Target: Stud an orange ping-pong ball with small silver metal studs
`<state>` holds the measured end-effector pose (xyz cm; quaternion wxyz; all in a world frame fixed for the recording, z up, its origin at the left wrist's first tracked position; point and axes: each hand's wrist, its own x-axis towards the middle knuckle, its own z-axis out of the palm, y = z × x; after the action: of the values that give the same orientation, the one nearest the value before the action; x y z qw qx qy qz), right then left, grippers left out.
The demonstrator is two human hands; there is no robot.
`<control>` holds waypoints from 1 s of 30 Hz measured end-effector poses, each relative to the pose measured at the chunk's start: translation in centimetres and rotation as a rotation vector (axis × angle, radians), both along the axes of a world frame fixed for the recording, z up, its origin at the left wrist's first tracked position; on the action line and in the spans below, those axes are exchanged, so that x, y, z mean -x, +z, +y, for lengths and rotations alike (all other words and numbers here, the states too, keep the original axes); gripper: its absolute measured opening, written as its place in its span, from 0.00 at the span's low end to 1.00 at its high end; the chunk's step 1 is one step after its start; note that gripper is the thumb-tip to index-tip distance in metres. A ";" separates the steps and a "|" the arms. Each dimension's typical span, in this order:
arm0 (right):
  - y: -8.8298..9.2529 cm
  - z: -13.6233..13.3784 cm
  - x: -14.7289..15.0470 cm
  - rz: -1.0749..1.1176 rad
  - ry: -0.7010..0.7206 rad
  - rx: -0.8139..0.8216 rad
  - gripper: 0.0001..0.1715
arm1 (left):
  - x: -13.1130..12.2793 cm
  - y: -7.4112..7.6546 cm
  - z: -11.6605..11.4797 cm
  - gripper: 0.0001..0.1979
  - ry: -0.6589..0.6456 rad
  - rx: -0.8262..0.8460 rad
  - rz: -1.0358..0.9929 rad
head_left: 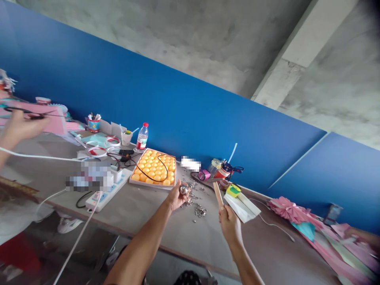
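My left hand (175, 197) is closed around a shiny silver ball (184, 190), held just above the table. Its surface detail is too small to make out. Beside and beyond it lie scattered small shiny silver pieces (200, 210). My right hand (230, 223) grips a flat, light wooden stick (218, 194) by its lower end, the other end pointing up and away. The stick is apart from the ball. Close to my right hand lies a white paper sheet (242, 208) with a yellow-green packet (233, 190) at its top.
A tray of orange balls (152, 168), a bottle (142, 136) and a power strip (109, 192) with cables stand to the left. A purple roll (204, 175) lies behind the pieces. Pink material (292, 209) is heaped right. Another person's hand (22, 126) is at far left.
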<state>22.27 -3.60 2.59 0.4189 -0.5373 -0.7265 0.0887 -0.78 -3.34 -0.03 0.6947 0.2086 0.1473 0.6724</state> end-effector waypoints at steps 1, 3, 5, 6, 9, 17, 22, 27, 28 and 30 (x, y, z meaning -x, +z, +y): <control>0.1 0.7 -0.5 -0.030 -0.014 -0.006 0.22 | 0.1 0.0 0.0 0.20 0.008 0.001 -0.017; -0.1 2.0 -1.4 -0.078 -0.055 -0.016 0.22 | 0.2 0.0 0.0 0.19 0.013 -0.002 -0.040; -0.8 3.0 -2.1 -0.127 -0.074 -0.027 0.22 | 0.1 0.0 0.0 0.17 0.006 -0.007 -0.040; -1.2 3.3 -2.4 -0.158 -0.096 -0.019 0.21 | 0.1 0.0 0.0 0.16 0.000 -0.013 -0.035; -2.1 4.0 -2.5 -0.256 -0.163 0.029 0.20 | 0.0 -0.1 -0.1 0.14 -0.013 -0.030 -0.017; -3.7 6.1 -1.0 -0.384 -0.246 0.085 0.16 | 0.1 -0.3 0.4 0.12 -0.011 -0.039 0.008; -4.8 7.1 0.3 -0.463 -0.236 0.075 0.16 | 0.1 0.0 0.7 0.10 0.004 -0.016 0.006; -4.4 6.7 3.6 -0.480 -0.157 -0.053 0.17 | 0.1 -0.2 1.2 0.10 0.052 0.003 0.036; -4.4 6.5 4.6 -0.466 -0.090 -0.070 0.17 | 0.1 -0.2 1.3 0.11 0.060 0.002 0.049; -4.4 6.0 6.5 -0.417 0.030 -0.079 0.16 | 0.1 -0.2 1.3 0.11 0.077 0.006 0.074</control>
<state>15.80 2.44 -1.82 0.2789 -0.5165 -0.8082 -0.0468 -0.93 -2.08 -0.25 0.6631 0.2256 0.1829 0.6899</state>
